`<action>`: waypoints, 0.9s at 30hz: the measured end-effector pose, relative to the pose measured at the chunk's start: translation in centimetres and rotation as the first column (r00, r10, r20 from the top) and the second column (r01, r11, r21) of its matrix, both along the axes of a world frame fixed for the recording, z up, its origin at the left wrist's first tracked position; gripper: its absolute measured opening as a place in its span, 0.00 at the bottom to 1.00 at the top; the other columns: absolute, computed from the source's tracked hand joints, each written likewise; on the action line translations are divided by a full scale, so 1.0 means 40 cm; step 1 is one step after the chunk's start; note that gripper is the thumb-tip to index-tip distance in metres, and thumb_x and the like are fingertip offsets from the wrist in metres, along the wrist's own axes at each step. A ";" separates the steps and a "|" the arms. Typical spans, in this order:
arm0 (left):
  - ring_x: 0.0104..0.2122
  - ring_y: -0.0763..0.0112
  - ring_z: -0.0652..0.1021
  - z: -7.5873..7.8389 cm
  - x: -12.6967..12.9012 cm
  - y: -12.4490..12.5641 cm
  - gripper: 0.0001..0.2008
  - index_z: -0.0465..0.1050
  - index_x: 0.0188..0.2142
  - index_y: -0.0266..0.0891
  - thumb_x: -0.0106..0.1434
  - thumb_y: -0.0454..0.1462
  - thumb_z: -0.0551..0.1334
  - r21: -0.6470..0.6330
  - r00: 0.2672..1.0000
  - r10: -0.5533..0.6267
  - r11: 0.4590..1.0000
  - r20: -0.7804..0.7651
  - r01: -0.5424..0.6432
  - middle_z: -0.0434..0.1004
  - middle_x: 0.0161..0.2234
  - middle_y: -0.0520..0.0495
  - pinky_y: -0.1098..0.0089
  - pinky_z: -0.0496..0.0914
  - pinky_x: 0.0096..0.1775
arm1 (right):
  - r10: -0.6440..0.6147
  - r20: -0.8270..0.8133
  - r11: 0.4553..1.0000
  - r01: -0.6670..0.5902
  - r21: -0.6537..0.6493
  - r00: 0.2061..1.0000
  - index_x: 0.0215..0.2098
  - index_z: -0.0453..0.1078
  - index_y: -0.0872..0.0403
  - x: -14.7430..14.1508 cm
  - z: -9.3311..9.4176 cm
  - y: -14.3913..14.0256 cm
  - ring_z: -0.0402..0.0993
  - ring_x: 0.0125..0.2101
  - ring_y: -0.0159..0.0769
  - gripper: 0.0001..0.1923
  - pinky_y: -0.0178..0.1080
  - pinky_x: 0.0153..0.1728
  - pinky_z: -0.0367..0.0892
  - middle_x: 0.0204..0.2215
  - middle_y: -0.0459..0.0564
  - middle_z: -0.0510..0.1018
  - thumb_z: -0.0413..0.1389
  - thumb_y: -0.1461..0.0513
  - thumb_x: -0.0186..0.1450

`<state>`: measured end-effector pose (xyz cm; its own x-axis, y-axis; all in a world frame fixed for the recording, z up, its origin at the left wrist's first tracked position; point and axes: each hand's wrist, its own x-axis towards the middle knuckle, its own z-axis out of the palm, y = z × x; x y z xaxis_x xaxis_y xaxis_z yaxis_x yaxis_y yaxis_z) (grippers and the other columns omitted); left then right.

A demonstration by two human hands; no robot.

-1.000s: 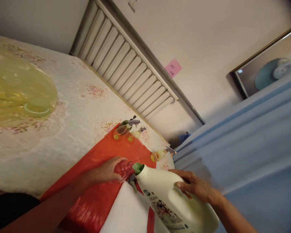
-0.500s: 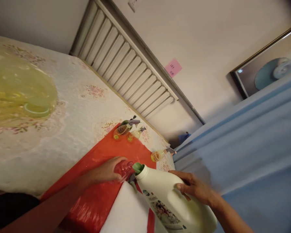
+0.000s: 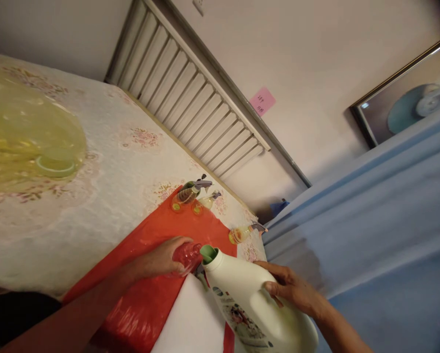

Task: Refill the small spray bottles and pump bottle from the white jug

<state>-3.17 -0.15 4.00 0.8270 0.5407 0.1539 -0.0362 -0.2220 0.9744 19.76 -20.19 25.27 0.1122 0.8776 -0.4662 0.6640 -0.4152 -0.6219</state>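
Note:
My left hand (image 3: 171,257) is wrapped round a clear plastic bottle (image 3: 189,257), which looks red against the red plastic sheet (image 3: 161,230) beneath it. The bottle's neck points right, close to the green pouring spout (image 3: 208,253) of a large cream-coloured jug (image 3: 242,284). Whether spout and bottle touch, I cannot tell. My right hand (image 3: 289,287) grips the jug by its handle, and the jug is tilted with its mouth toward the bottle. A printed label shows on the jug's side. No stream of liquid can be made out between the two.
Several spray bottles lie beyond my hands, among them one with orange-yellow liquid (image 3: 240,235). A large yellow translucent bag (image 3: 32,132) is on the flowered tablecloth (image 3: 117,196) at left. A white radiator (image 3: 190,93) lines the wall; a blue curtain (image 3: 370,211) hangs at right.
The jug and my right hand have shifted slightly left, its base moving a little further that way. My left hand and the bottle stay almost in place.

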 end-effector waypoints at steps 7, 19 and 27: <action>0.59 0.50 0.68 0.003 0.000 -0.001 0.34 0.68 0.55 0.42 0.45 0.33 0.63 -0.027 1.000 0.003 1.000 -0.001 -0.003 0.69 0.60 0.46 0.63 0.65 0.58 | -0.030 -0.022 1.000 0.031 0.006 0.999 0.58 0.69 0.52 0.008 -0.013 -0.005 0.58 0.23 0.27 0.28 0.31 0.22 0.55 0.31 0.46 0.74 0.58 0.49 0.63; 0.59 0.51 0.68 -0.002 0.000 -0.001 0.35 0.66 0.57 0.42 0.46 0.33 0.62 -0.018 1.000 0.002 1.000 0.003 -0.002 0.70 0.60 0.47 0.61 0.64 0.58 | -0.020 -0.024 1.000 0.020 0.013 1.000 0.58 0.69 0.51 0.004 -0.012 -0.003 0.58 0.23 0.27 0.26 0.31 0.22 0.54 0.31 0.46 0.74 0.58 0.50 0.64; 0.60 0.51 0.67 -0.022 0.013 0.005 0.36 0.64 0.58 0.38 0.47 0.33 0.64 -0.006 1.000 0.002 1.000 -0.005 -0.002 0.68 0.61 0.42 0.59 0.62 0.60 | -0.011 -0.053 0.999 0.013 0.043 0.999 0.56 0.70 0.52 0.001 -0.023 -0.007 0.60 0.23 0.27 0.27 0.30 0.21 0.56 0.33 0.47 0.75 0.59 0.51 0.62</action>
<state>-2.64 0.03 3.11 0.8265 0.5433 0.1470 -0.0311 -0.2167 0.9757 19.80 -20.46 24.34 0.0990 0.8957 -0.4336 0.6246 -0.3951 -0.6736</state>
